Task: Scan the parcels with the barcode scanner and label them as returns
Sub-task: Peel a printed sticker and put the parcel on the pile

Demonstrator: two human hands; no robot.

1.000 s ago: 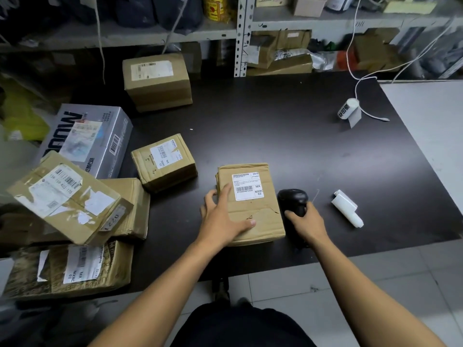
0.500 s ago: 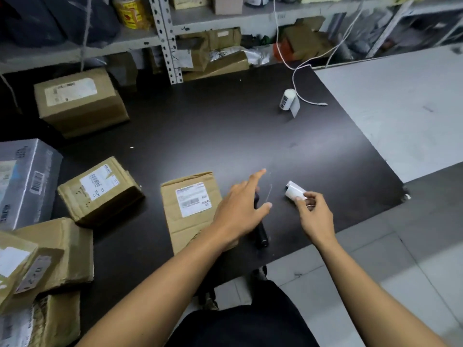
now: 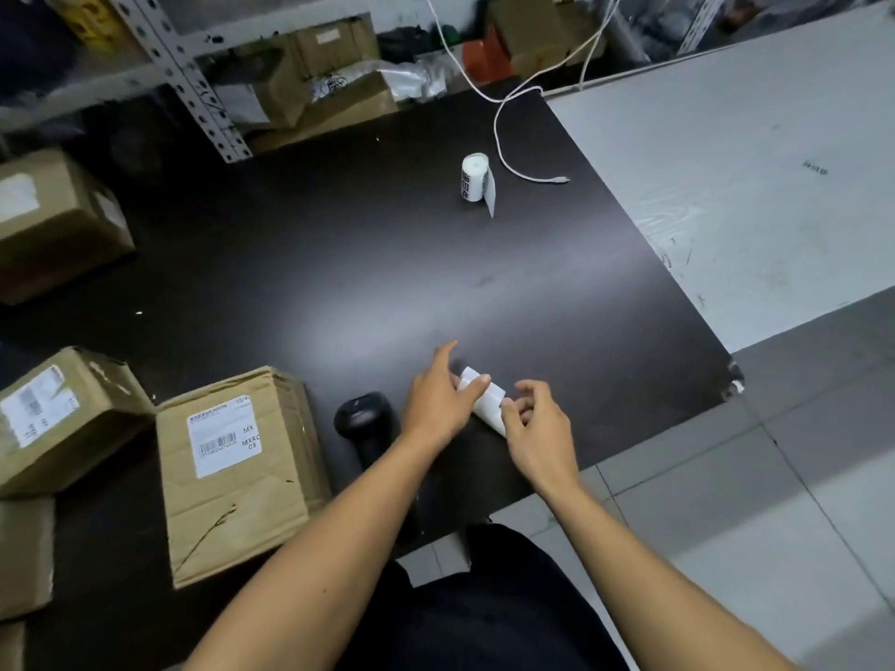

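Observation:
A small white label roll [image 3: 486, 403] lies near the front edge of the dark table [image 3: 436, 273]. My left hand [image 3: 438, 401] pinches its far end between thumb and fingers. My right hand [image 3: 535, 431] pinches the near end of the same roll. The black barcode scanner [image 3: 365, 423] lies on the table just left of my left hand, held by neither hand. A cardboard parcel [image 3: 237, 472] with a white barcode label sits left of the scanner.
A second label roll [image 3: 475, 184] stands at the back beside a white cable end [image 3: 557, 179]. More parcels [image 3: 58, 414] lie at the left. Shelving with boxes [image 3: 334, 84] runs behind. A pale table [image 3: 746, 176] adjoins on the right.
My right hand let go of the scanner and moved right to the white label roll. My left hand left the parcel and joined it on the roll. The view swung right.

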